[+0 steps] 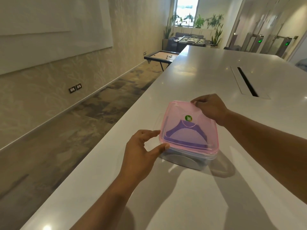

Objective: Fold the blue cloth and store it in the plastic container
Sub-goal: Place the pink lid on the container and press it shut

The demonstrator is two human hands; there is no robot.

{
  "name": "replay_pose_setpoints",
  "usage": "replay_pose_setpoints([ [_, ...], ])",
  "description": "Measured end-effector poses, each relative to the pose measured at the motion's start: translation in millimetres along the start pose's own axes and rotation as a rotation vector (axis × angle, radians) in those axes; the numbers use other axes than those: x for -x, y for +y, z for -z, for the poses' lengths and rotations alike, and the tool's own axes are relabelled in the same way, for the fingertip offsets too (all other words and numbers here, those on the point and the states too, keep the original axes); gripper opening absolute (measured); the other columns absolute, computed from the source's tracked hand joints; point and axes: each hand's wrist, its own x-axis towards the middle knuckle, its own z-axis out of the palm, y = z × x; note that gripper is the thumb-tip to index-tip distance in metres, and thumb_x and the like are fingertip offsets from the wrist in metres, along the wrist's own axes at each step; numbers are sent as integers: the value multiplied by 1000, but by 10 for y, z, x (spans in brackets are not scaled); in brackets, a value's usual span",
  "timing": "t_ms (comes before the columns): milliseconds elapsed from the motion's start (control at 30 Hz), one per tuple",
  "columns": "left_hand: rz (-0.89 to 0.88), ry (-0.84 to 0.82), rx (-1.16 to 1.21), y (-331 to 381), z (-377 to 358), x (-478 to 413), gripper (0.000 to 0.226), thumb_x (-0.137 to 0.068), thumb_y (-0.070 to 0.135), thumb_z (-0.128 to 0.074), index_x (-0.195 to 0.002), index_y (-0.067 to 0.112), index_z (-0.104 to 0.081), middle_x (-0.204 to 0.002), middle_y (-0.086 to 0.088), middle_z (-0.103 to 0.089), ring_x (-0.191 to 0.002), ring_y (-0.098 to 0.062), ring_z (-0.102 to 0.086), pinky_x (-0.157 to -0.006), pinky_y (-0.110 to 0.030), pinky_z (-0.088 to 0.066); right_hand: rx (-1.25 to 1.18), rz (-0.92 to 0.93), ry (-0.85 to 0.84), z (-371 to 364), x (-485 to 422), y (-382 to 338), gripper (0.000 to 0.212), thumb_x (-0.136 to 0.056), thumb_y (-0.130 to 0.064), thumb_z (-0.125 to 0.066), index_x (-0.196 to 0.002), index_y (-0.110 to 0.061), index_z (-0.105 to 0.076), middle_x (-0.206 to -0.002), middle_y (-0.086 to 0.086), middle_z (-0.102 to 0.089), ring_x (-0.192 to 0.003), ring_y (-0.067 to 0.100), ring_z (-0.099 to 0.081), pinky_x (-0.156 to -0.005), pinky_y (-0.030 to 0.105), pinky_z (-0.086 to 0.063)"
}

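A clear plastic container (186, 161) stands on the white table, covered by a translucent pink lid (176, 117) with a green round sticker. Through the lid the blue cloth (182, 140) shows as a purple shape inside. My left hand (141, 151) grips the lid's near left corner between thumb and fingers. My right hand (211, 107) pinches the lid's far right corner. The lid sits a little tilted on the container.
The long white table (207, 72) runs away from me, its left edge dropping to a carpeted floor. A dark cable slot (247, 82) is cut into the tabletop at the far right. A low game table (159, 55) stands beyond the left edge.
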Motion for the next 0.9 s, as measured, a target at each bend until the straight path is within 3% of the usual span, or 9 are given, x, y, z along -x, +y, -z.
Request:
replay_pose_setpoints([
  [100,-8,3,11,17,-12,11,41,-70,47,-78,-108,45,-63,-113,21,-60,-97,2,-57,-74,-11,-47,-42,-13,-3,-3,-3,15,25,-92,-12,-56,-104,-16,-77,-99,0,-70,-81,17,-64,-61,25,-53],
  [233,-22,-11,8,32,-39,12,41,-71,47,-77,-110,44,-62,-115,20,-60,-97,2,-57,-74,-11,-48,-71,-18,22,1,4,43,24,-92,-13,-57,-104,-16,-77,-100,1,-71,-78,15,-64,-61,26,-54],
  [467,-3,-19,23,-4,-25,3,43,-69,51,-74,-110,45,-63,-116,22,-62,-96,4,-58,-76,-15,-51,-71,-24,37,7,60,34,23,-93,-17,-59,-108,-12,-76,-101,4,-71,-87,26,-67,-70,32,-58],
  [667,3,-22,4,-42,-39,41,46,-70,47,-75,-114,38,-65,-120,16,-64,-101,-4,-60,-83,-23,-54,-62,-20,22,7,111,25,23,-94,-19,-59,-109,-12,-75,-100,6,-71,-83,28,-68,-64,30,-58],
  [900,-16,-14,18,-29,-53,82,47,-67,54,-72,-112,45,-60,-115,25,-60,-97,8,-57,-79,-18,-52,-212,-136,16,14,153,40,21,-92,-20,-62,-107,-12,-75,-102,9,-72,-86,30,-69,-76,42,-61],
])
